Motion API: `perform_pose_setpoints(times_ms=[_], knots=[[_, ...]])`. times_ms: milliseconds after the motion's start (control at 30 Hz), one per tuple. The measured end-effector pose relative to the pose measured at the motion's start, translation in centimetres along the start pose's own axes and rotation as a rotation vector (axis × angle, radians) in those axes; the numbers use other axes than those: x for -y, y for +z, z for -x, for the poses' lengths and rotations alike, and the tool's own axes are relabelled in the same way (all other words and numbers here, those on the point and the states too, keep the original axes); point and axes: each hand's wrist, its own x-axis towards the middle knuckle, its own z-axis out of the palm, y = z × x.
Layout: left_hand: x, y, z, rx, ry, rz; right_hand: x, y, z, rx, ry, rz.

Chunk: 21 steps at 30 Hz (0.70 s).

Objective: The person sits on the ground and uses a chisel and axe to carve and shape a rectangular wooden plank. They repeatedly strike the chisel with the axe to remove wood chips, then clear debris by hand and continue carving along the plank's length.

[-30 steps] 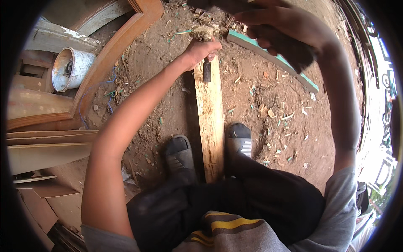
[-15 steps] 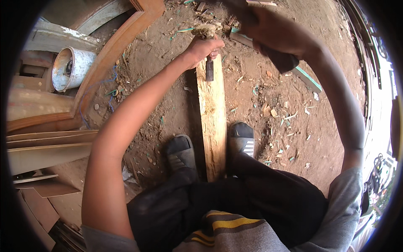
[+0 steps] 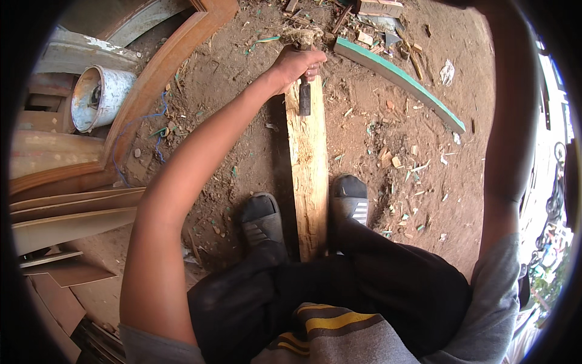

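Observation:
My left hand (image 3: 296, 65) is closed round a chisel (image 3: 304, 100) with a dark metal shank. Pale, frayed fibres (image 3: 300, 36) spread from the handle's top, just beyond my fist. The chisel's lower end is over the far part of a long, rough-faced wooden beam (image 3: 308, 164), which lies lengthwise between my feet; I cannot tell how deep the edge sits. My right forearm (image 3: 510, 115) is raised along the right side. The right hand is cut off by the top edge, so its fingers and anything in them are hidden.
My sandalled feet (image 3: 262, 218) flank the beam. A green-edged wooden strip (image 3: 400, 79) lies ahead to the right, near wood offcuts (image 3: 379, 8). A paint-stained bucket (image 3: 118, 97), a curved brown wooden frame (image 3: 151, 79) and boards (image 3: 73, 224) occupy the left. Chips litter the dirt floor.
My right hand, blurred and gripping a dark tool near the left hand before, has swung up and right, mostly out of the picture. The left hand and chisel have barely moved.

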Motion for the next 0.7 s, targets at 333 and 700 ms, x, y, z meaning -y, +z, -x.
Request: perform_pose_setpoints(times_ms=[333, 700], knots=[[0.2, -0.6, -1.2, 0.038, -0.042, 0.037, -3.6, 0.6, 2.1, 0.799, 0.726, -0.108], [0.4, -0.7, -1.3, 0.029, -0.042, 0.046, -3.3, 2.8, -0.8, 0.171, 0.213, 0.089]])
